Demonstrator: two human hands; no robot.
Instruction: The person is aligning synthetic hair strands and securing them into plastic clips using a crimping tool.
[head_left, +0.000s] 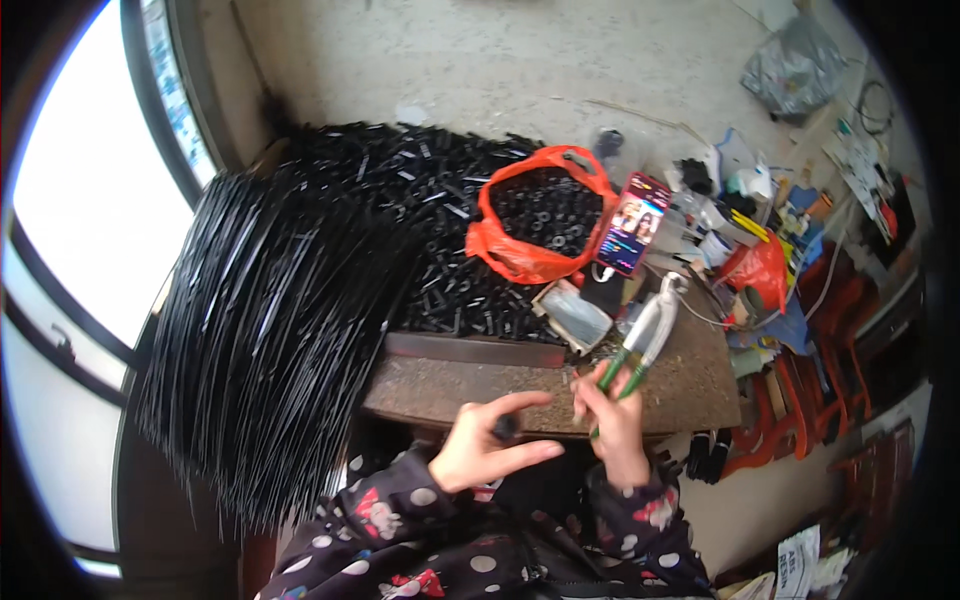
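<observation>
Your left hand (476,440) is spreading thumb and forefinger wide; a small black piece (506,428) is sitting at that gap, can't tell if gripped. Your right hand (615,425) is wrapping the green-handled pliers (660,310), long axis pointing away and slightly right. Black strands (270,340) are draping left; brown bench top (460,385) is lying beyond both hands; red chairs (795,400) are standing right.

Bag (500,258) (parts (545,212) inside) between strands (270,330) at left and phone (634,222) at right, pliers (655,318) before the phone
</observation>
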